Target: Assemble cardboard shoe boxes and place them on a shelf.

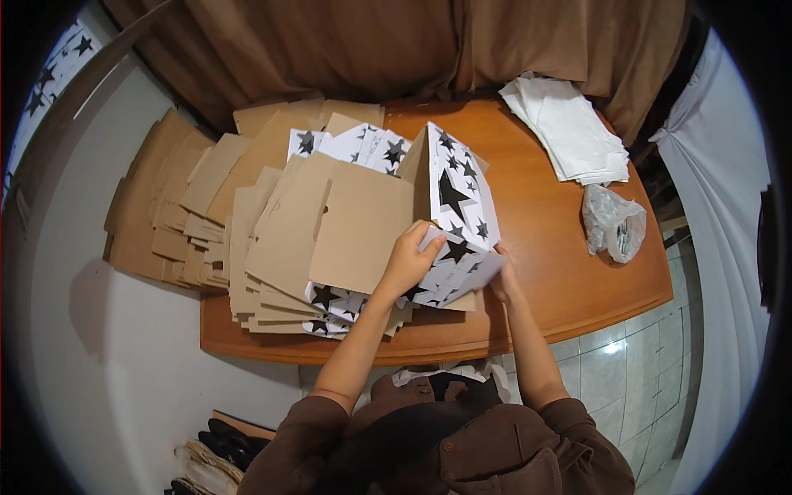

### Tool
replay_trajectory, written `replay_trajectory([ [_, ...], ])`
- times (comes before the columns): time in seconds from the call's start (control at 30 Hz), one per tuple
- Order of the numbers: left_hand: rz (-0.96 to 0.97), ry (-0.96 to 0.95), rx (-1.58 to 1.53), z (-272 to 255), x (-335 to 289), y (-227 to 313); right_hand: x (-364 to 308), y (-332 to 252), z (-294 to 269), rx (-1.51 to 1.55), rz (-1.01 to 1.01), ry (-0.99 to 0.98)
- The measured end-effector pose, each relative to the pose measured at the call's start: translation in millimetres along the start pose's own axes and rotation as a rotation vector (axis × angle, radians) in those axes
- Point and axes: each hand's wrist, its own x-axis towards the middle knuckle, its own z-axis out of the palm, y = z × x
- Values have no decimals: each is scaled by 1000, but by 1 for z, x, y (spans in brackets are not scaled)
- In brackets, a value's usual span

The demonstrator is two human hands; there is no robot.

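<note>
Nearest to us were our own brown sleeves (495,445), the bare forearms rising from them toward the wooden table (569,272). Our left hand (406,262) was closed over the near flap of a white box printed with black stars (452,216), fingers curled on its top face. Our right hand (503,279) pressed against the box's lower right edge; its grip was mostly hidden behind the cardboard, so we could not tell how firmly it held. The box stood half-folded at the table's middle, resting on a spread of flat brown cardboard blanks (247,214). Well apart, at the far right, lay a stack of white paper (569,128) and a crumpled clear plastic bag (615,221).
</note>
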Motion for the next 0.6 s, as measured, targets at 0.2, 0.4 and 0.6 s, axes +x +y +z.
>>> replay_trajectory([
  [0.2,50,-154,-360,55,16,23,5,-46,-41,44,-77,-147],
  [0.4,-12,-216,-460,124,27,18,8,-94,-76,-156,-80,-233],
  [0.6,-373,-9,-727,172,53,30,25,-176,-177,-344,-63,-295],
])
